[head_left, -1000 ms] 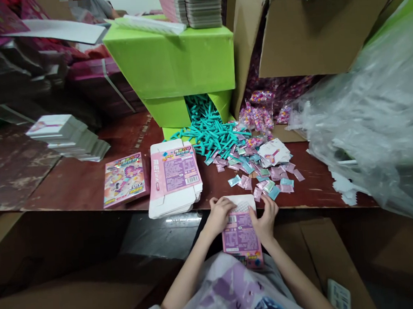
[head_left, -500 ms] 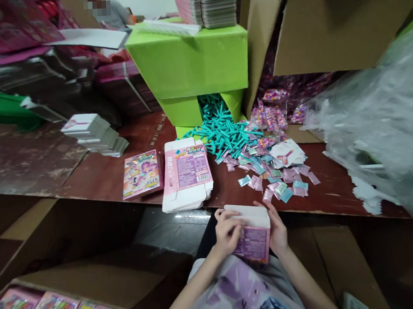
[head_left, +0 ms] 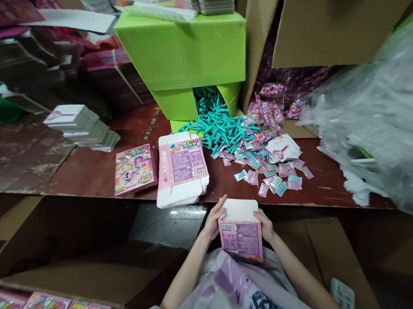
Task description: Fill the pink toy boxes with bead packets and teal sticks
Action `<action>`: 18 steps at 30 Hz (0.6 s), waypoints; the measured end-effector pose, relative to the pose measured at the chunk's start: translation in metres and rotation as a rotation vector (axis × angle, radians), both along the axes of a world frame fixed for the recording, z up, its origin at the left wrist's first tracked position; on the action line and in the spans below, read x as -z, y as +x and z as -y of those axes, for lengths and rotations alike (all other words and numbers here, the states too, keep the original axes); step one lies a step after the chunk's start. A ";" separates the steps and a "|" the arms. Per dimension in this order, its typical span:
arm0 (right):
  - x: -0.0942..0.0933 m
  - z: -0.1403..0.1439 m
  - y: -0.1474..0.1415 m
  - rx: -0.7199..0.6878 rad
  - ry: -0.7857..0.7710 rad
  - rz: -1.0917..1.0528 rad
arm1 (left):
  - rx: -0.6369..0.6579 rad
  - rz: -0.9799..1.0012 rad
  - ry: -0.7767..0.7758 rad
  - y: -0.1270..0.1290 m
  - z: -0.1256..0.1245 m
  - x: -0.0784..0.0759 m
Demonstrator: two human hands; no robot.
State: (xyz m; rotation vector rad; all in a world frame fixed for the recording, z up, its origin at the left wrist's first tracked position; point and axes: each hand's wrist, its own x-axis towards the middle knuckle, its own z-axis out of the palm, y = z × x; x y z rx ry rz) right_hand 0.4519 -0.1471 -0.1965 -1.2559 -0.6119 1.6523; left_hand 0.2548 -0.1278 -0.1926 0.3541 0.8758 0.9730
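The person grips a pink-and-purple printed carton (head_left: 241, 240) between both hands, directly in front of the lime-green box (head_left: 182, 53) and off the desk (head_left: 326, 175), close to the shirt (head_left: 228, 288). The left hand (head_left: 214, 220) is against one side near the upper corner, an upper finger reaching up beside the white flap (head_left: 238, 210); the right hand (head_left: 266, 225) clasps the opposite side, its thumb near the flap's base. Neither hand is spread wide; the fingers behind the carton are hidden. The flap stands out from the barcode end, and whether anything lies inside cannot be told.

For this step, the hold seems best kept light and even on the two sides, since thin card would probably bow or crease if squeezed. Keeping the corners square should let the flap bend cleanly along its fold, and its rounded edge would be better guided in level than forced at one corner.

In front of the lime-green box, slightly left, lies a stack of flat cartons (head_left: 182, 170); farther left is a picture-faced carton (head_left: 134, 170). Teal sticks (head_left: 222, 125) spill from its opening, with small sachets (head_left: 271, 185) nearer the person.
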 end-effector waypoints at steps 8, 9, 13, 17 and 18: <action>-0.039 -0.014 -0.008 -0.016 0.180 0.139 | 0.037 -0.223 0.023 0.011 -0.009 -0.044; -0.041 -0.015 -0.010 0.002 0.169 0.146 | 0.062 -0.217 0.048 0.010 -0.009 -0.049; -0.029 -0.008 -0.007 0.012 0.133 0.173 | -0.049 -0.219 0.135 0.010 0.002 -0.038; -0.016 0.002 -0.005 -0.033 0.369 0.163 | -0.112 -0.283 0.173 0.014 0.013 -0.011; -0.015 0.002 -0.006 -0.028 0.395 0.199 | -0.117 -0.307 0.185 0.015 0.013 -0.009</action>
